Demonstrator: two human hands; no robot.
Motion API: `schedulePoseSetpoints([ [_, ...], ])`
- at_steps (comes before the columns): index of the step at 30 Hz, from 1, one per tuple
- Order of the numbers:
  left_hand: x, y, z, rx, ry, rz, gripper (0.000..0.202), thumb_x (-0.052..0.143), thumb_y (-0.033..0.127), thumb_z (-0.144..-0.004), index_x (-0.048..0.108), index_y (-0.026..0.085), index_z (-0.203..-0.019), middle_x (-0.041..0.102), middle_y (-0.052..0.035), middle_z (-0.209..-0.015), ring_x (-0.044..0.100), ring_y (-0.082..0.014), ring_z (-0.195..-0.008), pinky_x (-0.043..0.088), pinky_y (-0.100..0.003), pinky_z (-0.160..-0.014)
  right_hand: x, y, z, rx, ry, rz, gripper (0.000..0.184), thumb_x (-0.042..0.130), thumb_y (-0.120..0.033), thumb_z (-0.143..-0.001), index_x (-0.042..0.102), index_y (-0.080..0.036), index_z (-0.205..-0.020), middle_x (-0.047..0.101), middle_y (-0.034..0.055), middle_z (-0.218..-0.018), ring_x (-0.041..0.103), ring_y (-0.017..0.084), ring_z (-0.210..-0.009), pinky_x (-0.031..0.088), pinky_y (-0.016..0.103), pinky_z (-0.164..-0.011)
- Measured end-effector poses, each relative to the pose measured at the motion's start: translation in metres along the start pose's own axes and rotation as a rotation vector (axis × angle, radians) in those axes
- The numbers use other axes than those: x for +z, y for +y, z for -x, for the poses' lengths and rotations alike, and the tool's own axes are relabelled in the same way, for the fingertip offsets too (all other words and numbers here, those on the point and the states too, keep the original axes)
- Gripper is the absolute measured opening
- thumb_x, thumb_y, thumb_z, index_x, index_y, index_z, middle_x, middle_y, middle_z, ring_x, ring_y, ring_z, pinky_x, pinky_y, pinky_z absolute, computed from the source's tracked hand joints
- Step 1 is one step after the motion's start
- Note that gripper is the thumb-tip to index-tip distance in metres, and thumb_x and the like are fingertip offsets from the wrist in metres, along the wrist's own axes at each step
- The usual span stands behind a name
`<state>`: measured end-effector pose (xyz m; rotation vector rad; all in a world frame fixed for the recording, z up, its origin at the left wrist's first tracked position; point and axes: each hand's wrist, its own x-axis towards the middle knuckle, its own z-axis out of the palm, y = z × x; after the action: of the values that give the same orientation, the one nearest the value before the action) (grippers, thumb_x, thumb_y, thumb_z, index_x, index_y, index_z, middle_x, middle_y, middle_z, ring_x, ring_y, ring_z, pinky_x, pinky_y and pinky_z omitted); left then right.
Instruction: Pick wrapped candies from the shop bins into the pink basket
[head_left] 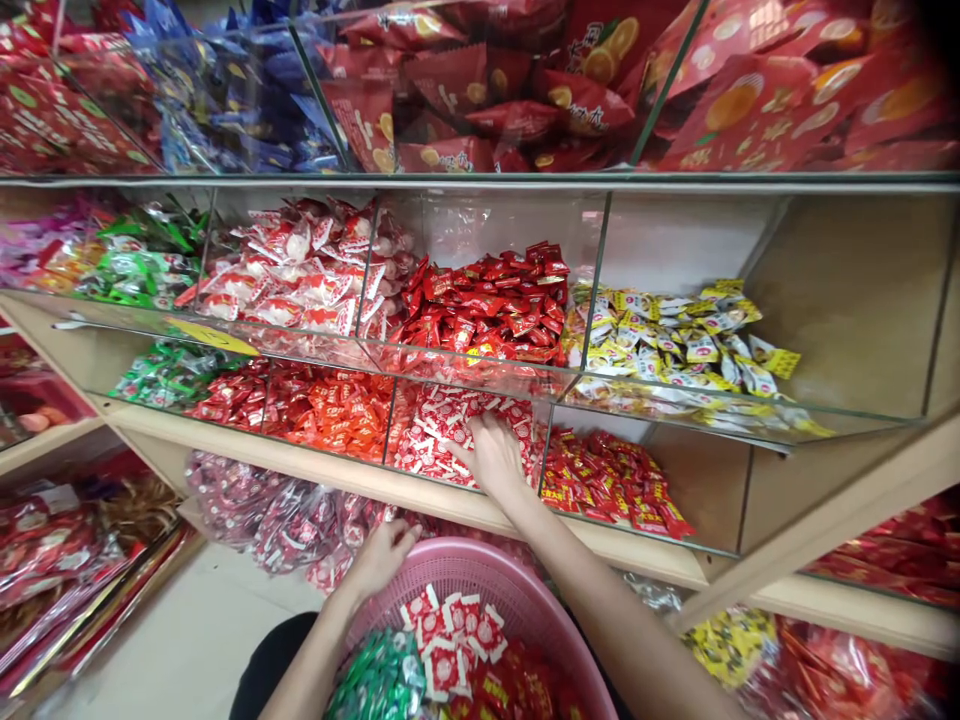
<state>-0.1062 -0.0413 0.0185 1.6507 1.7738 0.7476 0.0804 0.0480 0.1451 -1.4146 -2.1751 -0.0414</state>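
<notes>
My right hand (491, 455) reaches into a glass compartment of small red-and-white candy packets (442, 420) on the lower shelf, fingers curled down into the pile. My left hand (382, 555) grips the rim of a pink plastic basket (517, 590) held low in front of me. The basket holds the same red-and-white packets (450, 630), some green-wrapped candies (375, 680) and red ones (517, 690).
Glass-divided shelves hold orange-red packets (337, 410), red packets (615, 485), yellow-white packets (675, 340), red candies (487, 305) and green ones (150, 260). Large red snack bags (570, 80) fill the top shelf. Bagged stock (285, 520) lies under the shelf; pale floor at lower left.
</notes>
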Motion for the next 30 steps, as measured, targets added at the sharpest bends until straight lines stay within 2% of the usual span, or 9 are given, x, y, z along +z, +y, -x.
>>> schedulePoseSetpoints([
  [9,0.001,-0.001,-0.002,0.01,-0.003,-0.011,0.042,0.039,0.054,-0.08,0.048,0.019,-0.06,0.047,0.0042,-0.054,0.043,-0.0137,-0.056,0.03,-0.024,-0.055,-0.004,-0.002,0.001,-0.084,-0.047,-0.015,0.018,0.054,-0.033,-0.085,0.063,-0.017,-0.089,0.059,0.011,-0.093,0.055,0.023,-0.087,0.043,0.034,-0.075],
  [12,0.0,0.0,-0.002,0.006,0.009,-0.015,0.043,0.039,0.055,-0.079,0.049,0.019,-0.059,0.047,0.0039,-0.054,0.042,-0.0135,-0.055,0.03,-0.025,-0.055,-0.002,0.0,0.001,-0.086,-0.047,-0.062,0.017,0.054,-0.032,-0.085,0.062,-0.018,-0.088,0.059,0.01,-0.093,0.055,0.022,-0.086,0.043,0.031,-0.072],
  [16,-0.001,0.001,0.0,0.002,0.01,-0.012,0.044,0.04,0.057,-0.078,0.05,0.018,-0.06,0.048,0.0031,-0.054,0.044,-0.0145,-0.055,0.03,-0.025,-0.055,0.0,0.001,0.003,-0.101,-0.003,-0.136,0.021,0.052,-0.036,-0.084,0.061,-0.018,-0.092,0.057,0.0081,-0.092,0.054,0.02,-0.084,0.042,0.03,-0.072],
  [23,0.0,0.004,0.001,0.002,0.01,-0.005,0.045,0.04,0.057,-0.079,0.053,0.018,-0.063,0.052,0.0017,-0.057,0.047,-0.0155,-0.058,0.032,-0.025,-0.056,-0.01,0.0,0.006,-0.275,0.136,-0.28,0.02,0.047,-0.032,-0.087,0.058,-0.019,-0.097,0.056,0.0064,-0.094,0.051,0.02,-0.09,0.04,0.031,-0.08],
  [27,-0.002,0.005,0.002,0.003,0.018,-0.004,0.041,0.043,0.053,-0.078,0.053,0.017,-0.061,0.053,0.0014,-0.056,0.046,-0.0152,-0.057,0.032,-0.025,-0.055,-0.019,-0.008,0.032,-0.326,0.183,-0.374,0.02,0.048,-0.03,-0.087,0.057,-0.02,-0.102,0.056,0.007,-0.095,0.05,0.02,-0.092,0.04,0.032,-0.081],
  [30,-0.003,0.007,0.003,0.002,0.017,0.003,0.038,0.043,0.049,-0.078,0.055,0.016,-0.063,0.057,-0.0003,-0.059,0.048,-0.0158,-0.058,0.032,-0.025,-0.056,-0.015,-0.015,0.067,-0.368,0.112,-0.465,0.02,0.051,-0.032,-0.086,0.057,-0.02,-0.102,0.056,0.0068,-0.095,0.051,0.02,-0.091,0.042,0.032,-0.08],
])
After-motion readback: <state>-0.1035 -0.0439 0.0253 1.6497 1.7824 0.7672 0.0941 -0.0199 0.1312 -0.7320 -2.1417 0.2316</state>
